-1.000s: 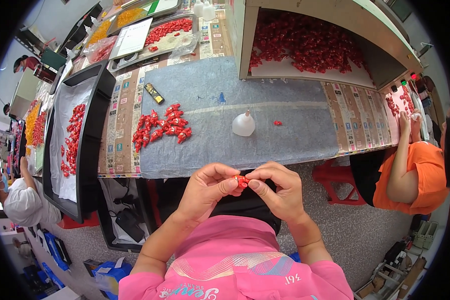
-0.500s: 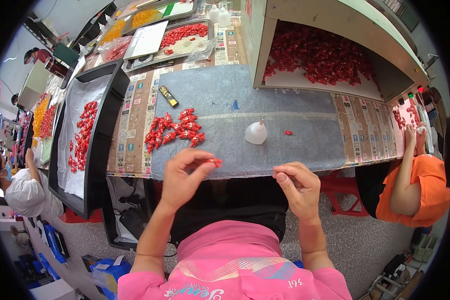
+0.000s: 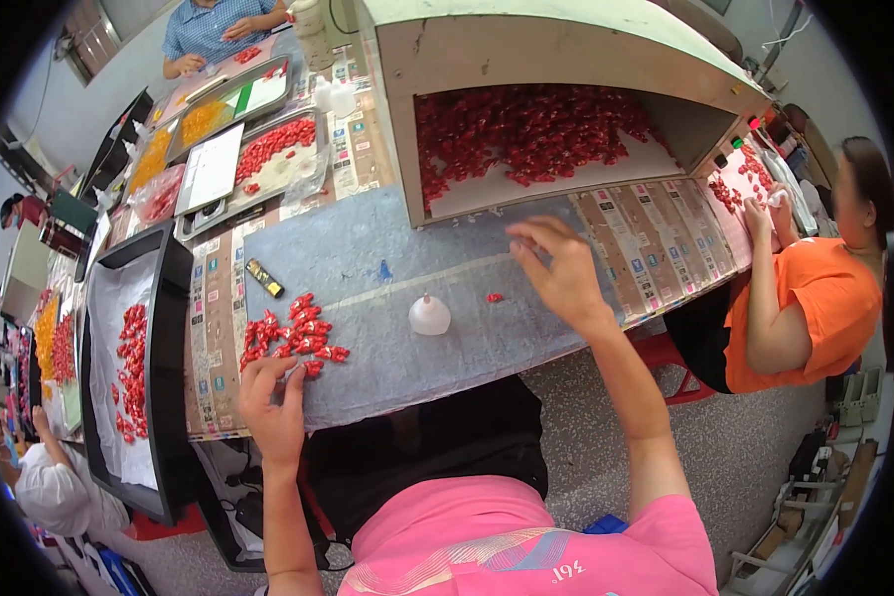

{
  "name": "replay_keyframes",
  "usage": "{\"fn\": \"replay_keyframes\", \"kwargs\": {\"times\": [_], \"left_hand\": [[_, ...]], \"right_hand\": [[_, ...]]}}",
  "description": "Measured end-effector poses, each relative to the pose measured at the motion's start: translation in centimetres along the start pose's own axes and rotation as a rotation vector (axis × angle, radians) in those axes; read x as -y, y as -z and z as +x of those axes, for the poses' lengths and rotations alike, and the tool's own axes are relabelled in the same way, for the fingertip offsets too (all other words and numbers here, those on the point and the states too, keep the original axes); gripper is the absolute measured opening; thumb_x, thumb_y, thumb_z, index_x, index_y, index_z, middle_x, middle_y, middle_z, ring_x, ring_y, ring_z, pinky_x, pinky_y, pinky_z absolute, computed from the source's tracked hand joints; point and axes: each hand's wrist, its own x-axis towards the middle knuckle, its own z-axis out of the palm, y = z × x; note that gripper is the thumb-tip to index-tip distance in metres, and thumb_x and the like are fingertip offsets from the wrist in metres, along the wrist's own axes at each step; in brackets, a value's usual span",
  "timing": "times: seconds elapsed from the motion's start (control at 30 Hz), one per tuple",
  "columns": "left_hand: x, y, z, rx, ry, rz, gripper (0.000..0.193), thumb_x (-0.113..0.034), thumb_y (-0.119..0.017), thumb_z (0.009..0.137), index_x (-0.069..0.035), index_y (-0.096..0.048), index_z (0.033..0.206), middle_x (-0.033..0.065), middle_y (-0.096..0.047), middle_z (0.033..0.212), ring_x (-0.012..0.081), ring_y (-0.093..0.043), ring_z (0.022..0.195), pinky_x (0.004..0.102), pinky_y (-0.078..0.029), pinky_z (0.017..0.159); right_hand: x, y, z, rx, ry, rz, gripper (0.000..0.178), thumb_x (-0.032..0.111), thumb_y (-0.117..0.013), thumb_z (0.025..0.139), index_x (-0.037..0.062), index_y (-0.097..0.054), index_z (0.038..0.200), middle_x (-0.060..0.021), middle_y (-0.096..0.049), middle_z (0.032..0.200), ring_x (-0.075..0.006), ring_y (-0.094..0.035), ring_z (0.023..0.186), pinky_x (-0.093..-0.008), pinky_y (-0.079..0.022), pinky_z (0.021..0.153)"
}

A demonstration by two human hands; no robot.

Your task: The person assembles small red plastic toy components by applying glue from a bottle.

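Observation:
My left hand (image 3: 273, 409) is at the near edge of the pile of small red figure-like pieces (image 3: 290, 334) on the blue-grey mat (image 3: 368, 382). Its thumb and index finger come together there; whatever they hold is hidden. Over the mat's right part, my right hand (image 3: 564, 278) is raised, with fingers stretched out and apart and nothing visible in them. Left of that hand lies a single red piece (image 3: 495, 297). A white squeeze bottle with a thin tip (image 3: 429, 316) stands mid-mat, between my two hands.
A black tray (image 3: 174, 328) with red pieces stands at left. A dark cylinder (image 3: 264, 278) lies behind the pile. A large open box (image 3: 397, 129) full of red pieces fills the back. Metal trays (image 3: 318, 164) stand back left. A person in orange (image 3: 805, 318) works at right.
My left hand, which pinched a small red piece, has moved left to the pile. My right hand has risen forward and its fingers have spread. The view has turned to the right.

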Motion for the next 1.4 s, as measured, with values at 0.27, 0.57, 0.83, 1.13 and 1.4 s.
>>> {"fn": "replay_keyframes", "kwargs": {"times": [0.27,0.57,0.83,1.13,1.4], "left_hand": [[-1.9,-0.1,-1.9,-0.062,-0.035,-0.024,0.012,0.005,-0.066,0.076,-0.001,-0.065,0.087,0.0090,-0.060,0.084,0.0193,-0.058,0.077,0.0278,-0.046,0.066],[-3.9,-0.8,-3.5,0.031,-0.023,-0.145,0.016,0.007,-0.069,0.072,-0.001,-0.066,0.086,0.0093,-0.061,0.083,0.0189,-0.058,0.074,0.0265,-0.046,0.066],[-4.5,-1.2,-4.2,0.066,0.029,-0.241,0.015,0.006,-0.070,0.073,-0.001,-0.067,0.086,0.0085,-0.061,0.083,0.0162,-0.059,0.073,0.0243,-0.047,0.065],[-4.8,-2.0,-4.5,0.093,0.028,-0.301,0.014,0.005,-0.071,0.073,-0.002,-0.068,0.085,0.0076,-0.061,0.081,0.0141,-0.058,0.070,0.0234,-0.046,0.062],[-4.9,-1.9,-4.3,0.144,0.038,-0.313,0.011,0.005,-0.070,0.075,0.000,-0.067,0.084,0.0072,-0.060,0.083,0.0125,-0.057,0.072,0.0219,-0.046,0.064]], "right_hand": [[-6.0,-2.0,6.9,-0.043,0.153,-0.285,0.021,0.003,-0.059,0.077,0.0034,-0.067,0.097,-0.0132,-0.063,0.103,-0.0330,-0.055,0.099,-0.0411,-0.047,0.085],[-8.6,-5.0,12.4,-0.012,0.125,-0.610,0.024,0.006,-0.061,0.075,0.0092,-0.069,0.097,-0.0123,-0.064,0.106,-0.0332,-0.055,0.103,-0.0424,-0.047,0.088],[-9.1,-6.2,15.4,0.005,0.063,-0.548,0.024,0.016,-0.062,0.077,0.0155,-0.070,0.099,-0.0116,-0.064,0.103,-0.0326,-0.055,0.103,-0.0452,-0.045,0.091],[-8.9,-5.6,15.0,0.066,0.143,-0.514,0.020,0.019,-0.065,0.078,0.0116,-0.066,0.096,-0.0122,-0.063,0.101,-0.0331,-0.058,0.095,-0.0474,-0.043,0.088],[-5.4,-3.3,11.2,-0.101,0.079,0.055,0.019,0.005,-0.065,0.076,0.0046,-0.062,0.095,-0.0170,-0.059,0.094,-0.0323,-0.062,0.077,-0.0381,-0.051,0.069]]}}
